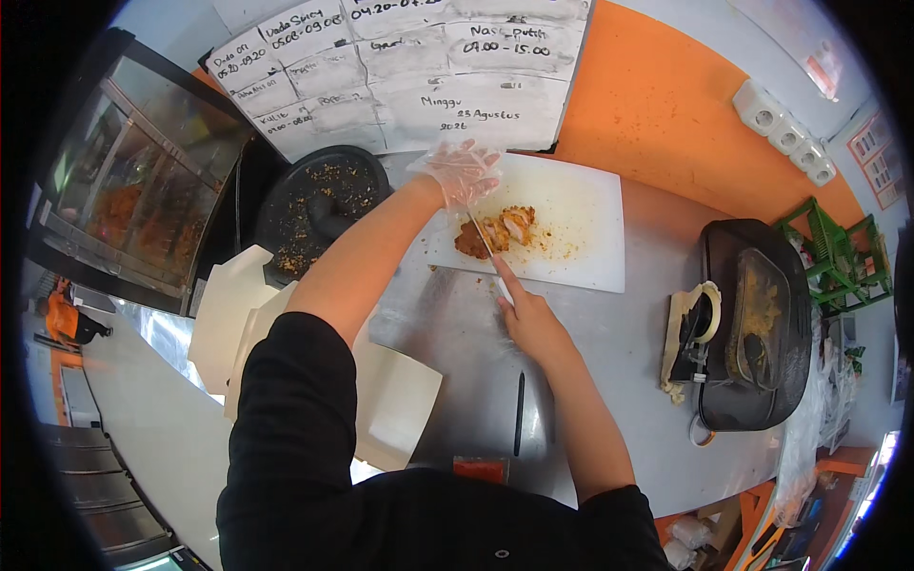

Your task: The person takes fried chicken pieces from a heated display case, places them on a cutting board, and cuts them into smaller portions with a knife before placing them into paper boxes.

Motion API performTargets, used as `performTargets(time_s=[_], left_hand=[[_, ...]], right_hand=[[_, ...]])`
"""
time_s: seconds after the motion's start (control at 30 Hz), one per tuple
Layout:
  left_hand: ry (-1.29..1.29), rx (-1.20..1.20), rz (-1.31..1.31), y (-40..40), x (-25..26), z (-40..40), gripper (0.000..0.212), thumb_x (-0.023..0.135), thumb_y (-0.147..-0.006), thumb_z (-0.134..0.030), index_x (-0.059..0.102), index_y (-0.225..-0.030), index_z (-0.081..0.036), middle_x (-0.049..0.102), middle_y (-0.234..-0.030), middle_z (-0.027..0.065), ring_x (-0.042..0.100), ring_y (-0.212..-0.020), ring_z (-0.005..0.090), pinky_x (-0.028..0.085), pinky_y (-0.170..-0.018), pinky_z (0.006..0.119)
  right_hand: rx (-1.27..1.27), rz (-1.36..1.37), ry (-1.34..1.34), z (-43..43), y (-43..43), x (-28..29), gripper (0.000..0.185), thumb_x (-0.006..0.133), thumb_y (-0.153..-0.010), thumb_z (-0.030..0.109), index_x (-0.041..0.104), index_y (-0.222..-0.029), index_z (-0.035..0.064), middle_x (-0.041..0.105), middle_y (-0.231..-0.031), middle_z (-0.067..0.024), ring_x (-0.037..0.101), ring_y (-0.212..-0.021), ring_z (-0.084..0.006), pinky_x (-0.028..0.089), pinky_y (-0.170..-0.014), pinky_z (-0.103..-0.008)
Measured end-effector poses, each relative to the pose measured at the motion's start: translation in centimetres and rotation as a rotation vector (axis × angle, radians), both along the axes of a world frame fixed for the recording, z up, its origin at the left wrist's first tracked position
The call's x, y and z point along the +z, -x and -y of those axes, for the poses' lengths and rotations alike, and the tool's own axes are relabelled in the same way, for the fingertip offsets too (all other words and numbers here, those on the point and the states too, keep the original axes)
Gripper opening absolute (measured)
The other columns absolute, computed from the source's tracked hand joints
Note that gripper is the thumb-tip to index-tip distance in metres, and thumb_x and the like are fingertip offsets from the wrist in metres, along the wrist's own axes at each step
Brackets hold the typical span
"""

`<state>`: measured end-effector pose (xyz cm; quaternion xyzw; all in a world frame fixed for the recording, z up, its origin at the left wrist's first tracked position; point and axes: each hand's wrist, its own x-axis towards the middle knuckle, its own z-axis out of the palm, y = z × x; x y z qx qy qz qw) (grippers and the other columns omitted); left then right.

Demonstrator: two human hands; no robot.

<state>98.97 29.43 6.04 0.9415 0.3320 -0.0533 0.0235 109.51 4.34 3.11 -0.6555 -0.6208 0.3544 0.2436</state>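
Note:
My right hand (532,317) grips the light handle of a kitchen knife (480,234), its index finger stretched along the top. The blade lies across breaded fried chicken (493,232), partly cut into pieces, on a white cutting board (596,246). My left hand (463,171), in a clear plastic glove, is spread palm down with the fingers apart over the board's far left corner, close to the blade's tip. Whether its palm touches the blade is hidden. Crumbs lie around the chicken.
Left of the board stands a black stone mortar (285,207) with crumbs and a pestle. Cardboard food boxes (400,407) stand open at my left, below a glass display case (136,193). A black stick-like object (520,414) lies nearer me. A black appliance (785,342) and tape dispenser (692,335) stand right.

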Motion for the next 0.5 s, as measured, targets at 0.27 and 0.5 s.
performTargets(time_s=[0.27, 0.5], left_hand=[[-0.011, 0.066, -0.082, -0.4, -3.3, 0.0, 0.057, 0.033, -0.096, -0.047, 0.037, -0.144, -0.016, 0.039, -0.148, 0.0064, 0.027, -0.140, 0.0315, 0.020, -0.112, 0.056], [-0.037, 0.121, -0.061, -0.1, -5.8, -0.1, 0.054, 0.031, -0.097, -0.045, 0.036, -0.144, -0.019, 0.038, -0.148, 0.0028, 0.028, -0.140, 0.0308, 0.020, -0.111, 0.056]], right_hand=[[0.026, -0.039, 0.054, -1.1, -1.2, -1.4, 0.063, 0.048, -0.096, 0.018, 0.016, -0.149, 0.0303, 0.062, -0.084, -0.0324, 0.061, -0.085, -0.0479, 0.047, -0.079, -0.0521], [0.047, 0.012, 0.070, -2.0, -0.6, -1.9, 0.066, 0.049, -0.094, 0.014, 0.015, -0.149, 0.0282, 0.063, -0.086, -0.0325, 0.062, -0.083, -0.0477, 0.048, -0.079, -0.0521]])
